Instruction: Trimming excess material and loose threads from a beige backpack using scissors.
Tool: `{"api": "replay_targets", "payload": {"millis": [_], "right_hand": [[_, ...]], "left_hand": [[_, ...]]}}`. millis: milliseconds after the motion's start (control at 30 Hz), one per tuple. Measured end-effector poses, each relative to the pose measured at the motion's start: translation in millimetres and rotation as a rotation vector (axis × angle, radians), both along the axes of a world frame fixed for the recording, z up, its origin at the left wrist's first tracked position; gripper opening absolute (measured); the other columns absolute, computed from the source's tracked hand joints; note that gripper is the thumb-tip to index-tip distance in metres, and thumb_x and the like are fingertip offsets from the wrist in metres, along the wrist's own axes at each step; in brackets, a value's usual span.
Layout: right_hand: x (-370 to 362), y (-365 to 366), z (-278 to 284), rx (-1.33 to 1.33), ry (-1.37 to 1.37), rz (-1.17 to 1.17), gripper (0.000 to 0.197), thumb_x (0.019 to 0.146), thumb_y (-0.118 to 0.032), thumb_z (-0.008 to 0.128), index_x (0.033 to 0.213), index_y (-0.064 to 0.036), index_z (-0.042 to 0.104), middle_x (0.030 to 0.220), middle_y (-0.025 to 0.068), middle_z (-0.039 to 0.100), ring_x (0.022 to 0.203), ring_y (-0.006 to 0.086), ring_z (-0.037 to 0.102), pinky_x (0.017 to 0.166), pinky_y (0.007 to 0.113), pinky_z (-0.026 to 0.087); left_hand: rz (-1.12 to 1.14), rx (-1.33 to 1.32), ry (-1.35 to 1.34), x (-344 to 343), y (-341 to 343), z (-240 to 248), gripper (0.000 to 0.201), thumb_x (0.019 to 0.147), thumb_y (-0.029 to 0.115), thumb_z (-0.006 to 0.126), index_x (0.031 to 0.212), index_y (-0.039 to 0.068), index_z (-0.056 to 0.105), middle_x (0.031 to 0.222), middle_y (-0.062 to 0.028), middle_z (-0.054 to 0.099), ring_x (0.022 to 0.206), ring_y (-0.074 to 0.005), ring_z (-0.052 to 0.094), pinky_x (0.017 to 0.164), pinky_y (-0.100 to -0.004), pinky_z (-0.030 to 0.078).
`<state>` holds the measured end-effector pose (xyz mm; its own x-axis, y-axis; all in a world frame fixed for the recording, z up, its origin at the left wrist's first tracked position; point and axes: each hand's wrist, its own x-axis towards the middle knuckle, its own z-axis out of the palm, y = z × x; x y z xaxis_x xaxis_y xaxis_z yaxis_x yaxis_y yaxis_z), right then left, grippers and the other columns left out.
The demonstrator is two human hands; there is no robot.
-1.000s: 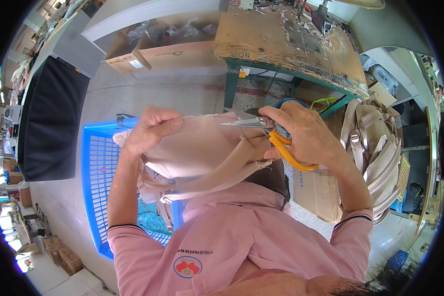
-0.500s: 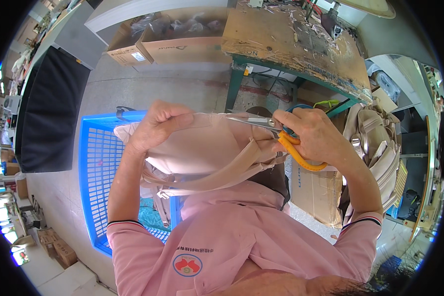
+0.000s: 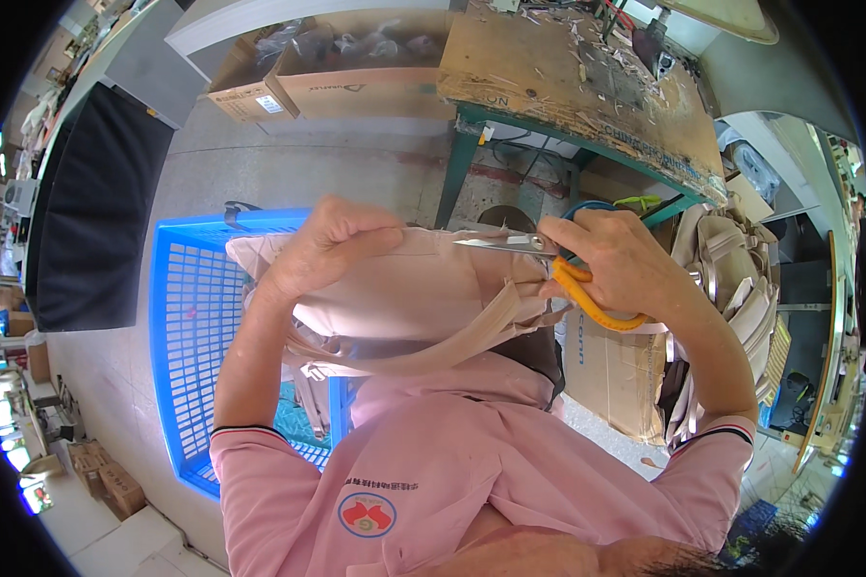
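In the middle of the frame I see a bare left hand [image 3: 337,248] pinching the upper edge of a pale beige fabric bag [image 3: 375,303]. Right of centre, the bare right hand [image 3: 611,258] grips metal scissors with an orange handle [image 3: 539,243], blades pointing left near that edge. A blue perforated plastic basket [image 3: 284,219] stands at left; a green-legged, scrap-strewn wooden workbench [image 3: 520,67] occupies the upper right.

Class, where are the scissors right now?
In the head view, right of centre, the scissors are in the right hand, blades pointing left near the beige fabric.
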<state>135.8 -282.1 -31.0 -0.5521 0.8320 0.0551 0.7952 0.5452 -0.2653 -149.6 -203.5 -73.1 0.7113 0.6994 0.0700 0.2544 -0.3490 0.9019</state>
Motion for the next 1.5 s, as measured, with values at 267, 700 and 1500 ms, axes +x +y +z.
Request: {"api": "replay_targets", "payload": {"millis": [267,700,1500], "right_hand": [[2,-2,6,-0.025,-0.052,0.037,0.042,0.069,-0.039,0.066,0.091,-0.0073,0.049,0.056,0.0085,0.048,0.051,0.0247,0.052,0.046,0.034,0.04],[3,1,-2,-0.046,-0.019,0.11,0.041,0.07,-0.039,0.066,0.09,-0.0066,0.049,0.056,0.0091,0.048,0.051,0.0262,0.052,0.047,0.035,0.04],[-30,3,-48,-0.631,0.85,-0.352,0.046,0.065,-0.009,0.07,0.107,-0.0064,0.052,0.067,-0.0038,0.042,0.06,0.0052,0.038,0.055,0.018,0.032]], "left_hand": [[-0.048,-0.008,0.015,3,-2,1,0.013,0.08,0.01,0.054,0.075,-0.002,0.055,0.06,-0.0076,0.048,0.056,-0.0105,0.042,0.055,-0.0232,0.038],[-0.065,-0.019,0.046,6,-2,-1,0.014,0.079,0.012,0.054,0.08,-0.002,0.057,0.066,-0.0121,0.055,0.057,-0.0147,0.049,0.057,-0.0254,0.041],[0.272,0.35,0.32,-86,24,-12,0.03,0.065,0.018,0.069,0.083,-0.004,0.058,0.078,-0.0145,0.061,0.069,-0.0235,0.058,0.064,-0.0301,0.045]]}}
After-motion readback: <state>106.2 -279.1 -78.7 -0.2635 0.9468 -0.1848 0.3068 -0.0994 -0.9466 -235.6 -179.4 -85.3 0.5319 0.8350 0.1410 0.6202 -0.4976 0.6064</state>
